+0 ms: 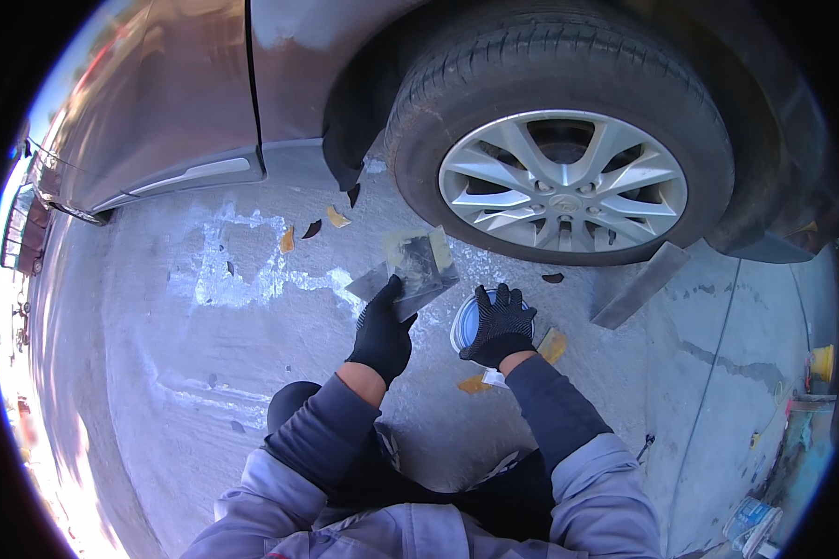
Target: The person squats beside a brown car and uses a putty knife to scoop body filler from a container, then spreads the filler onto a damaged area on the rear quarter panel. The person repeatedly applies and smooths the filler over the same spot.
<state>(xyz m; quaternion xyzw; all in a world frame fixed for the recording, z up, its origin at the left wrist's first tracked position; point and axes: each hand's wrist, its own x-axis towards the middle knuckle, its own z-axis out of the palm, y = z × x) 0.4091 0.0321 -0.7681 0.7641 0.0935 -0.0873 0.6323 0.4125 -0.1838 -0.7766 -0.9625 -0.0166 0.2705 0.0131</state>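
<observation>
My left hand (382, 334), in a black glove, grips a flat grey metal plate (371, 285) by its near edge. A dark square spreader (421, 262) smeared with pale yellowish putty lies against the plate. Its far edge carries more dried or fresh paste; I cannot tell which. My right hand (503, 328), gloved the same way, reaches over a round can (467, 323) with a blue top and a white rim. Its fingers are spread across the top and curl over the can, hiding its right part.
A car wheel (564, 186) and brown door panel (172, 102) loom just ahead. A metal bar (639, 285) leans by the tyre. Dry leaves (287, 239) and whitish stains mark the concrete. A yellow spool-like object (821, 363) and a tub (751, 524) stand at the right.
</observation>
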